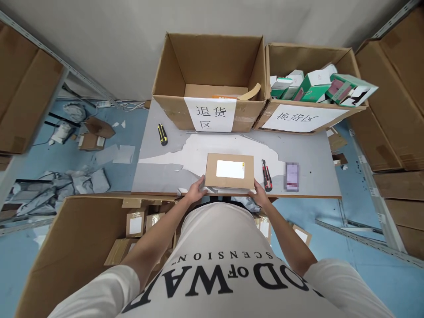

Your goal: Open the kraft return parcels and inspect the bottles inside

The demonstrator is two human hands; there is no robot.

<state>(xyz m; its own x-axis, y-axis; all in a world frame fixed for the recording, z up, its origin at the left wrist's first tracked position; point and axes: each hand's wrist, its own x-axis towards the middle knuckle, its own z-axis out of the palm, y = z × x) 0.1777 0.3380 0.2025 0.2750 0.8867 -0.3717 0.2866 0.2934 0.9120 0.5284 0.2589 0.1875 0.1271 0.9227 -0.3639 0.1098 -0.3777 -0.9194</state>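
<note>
A small brown cardboard box (212,170) with a white label (230,169) lies at the front edge of the table. My left hand (196,190) grips its lower left corner, the thumb along the side. On the opposite corner is my right hand (260,194), its fingers partly hidden by the box. Just right of the box lies a red and black utility knife (266,176). A yellow and black utility knife (162,134) is farther off, at the table's left.
Two large open cartons stand at the back: the left carton (168,108) holds a few items, the right carton (258,121) several green boxes (313,86). A phone (292,176) lies at the right. Below left, a big carton (86,229) contains several parcels (135,223).
</note>
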